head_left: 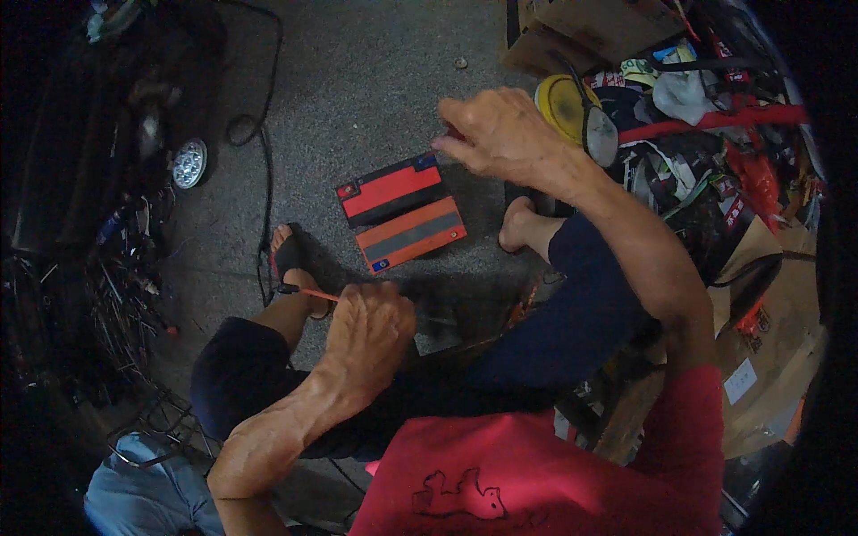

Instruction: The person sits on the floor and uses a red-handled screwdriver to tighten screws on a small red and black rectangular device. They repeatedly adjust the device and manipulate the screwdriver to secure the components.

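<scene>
My left hand (368,326) is closed over my lap, around a thin orange wire-like piece (319,294) that sticks out to the left and ends in a black tip (288,288). Farther out, my right hand (496,129) is closed beyond the batteries, with a bit of something dark red showing between thumb and fingers; its kind is hidden. Between my feet, two block-shaped batteries lie side by side on the floor. The far battery (393,204) is red and black; the near battery (433,234) is orange with a grey stripe. Neither hand touches them.
A black cable (268,170) runs over the grey floor (349,80). At left are a round multi-lens lamp (189,163) and a pile of thin metal parts (107,308). At right lie a yellow round object (561,105), a heap of wrappers, and cardboard (773,348).
</scene>
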A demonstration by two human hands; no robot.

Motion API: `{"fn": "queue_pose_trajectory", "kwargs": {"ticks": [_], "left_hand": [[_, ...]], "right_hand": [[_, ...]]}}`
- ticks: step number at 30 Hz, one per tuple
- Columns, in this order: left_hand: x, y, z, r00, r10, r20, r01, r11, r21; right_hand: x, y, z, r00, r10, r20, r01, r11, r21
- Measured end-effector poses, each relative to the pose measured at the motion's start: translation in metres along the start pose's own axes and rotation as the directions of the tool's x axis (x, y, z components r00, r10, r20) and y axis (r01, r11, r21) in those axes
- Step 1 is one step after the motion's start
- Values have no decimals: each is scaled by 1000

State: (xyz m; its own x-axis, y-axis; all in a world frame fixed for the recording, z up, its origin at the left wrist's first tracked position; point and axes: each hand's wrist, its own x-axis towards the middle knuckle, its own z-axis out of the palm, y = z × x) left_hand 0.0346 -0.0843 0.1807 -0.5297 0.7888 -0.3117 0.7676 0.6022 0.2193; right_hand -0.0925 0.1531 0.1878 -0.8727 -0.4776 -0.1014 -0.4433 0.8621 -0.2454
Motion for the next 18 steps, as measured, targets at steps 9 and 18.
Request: {"fn": "queue_pose_trajectory", "kwargs": {"ticks": [9, 18], "left_hand": [[-1, 3, 4, 1000, 12, 22, -12, 1000, 6], [3, 4, 9, 999, -3, 51, 5, 999, -44]], "right_hand": [[-3, -5, 7, 995, -16, -100, 19, 1000, 24], [-8, -6, 3, 996, 82, 47, -82, 997, -3]]}}
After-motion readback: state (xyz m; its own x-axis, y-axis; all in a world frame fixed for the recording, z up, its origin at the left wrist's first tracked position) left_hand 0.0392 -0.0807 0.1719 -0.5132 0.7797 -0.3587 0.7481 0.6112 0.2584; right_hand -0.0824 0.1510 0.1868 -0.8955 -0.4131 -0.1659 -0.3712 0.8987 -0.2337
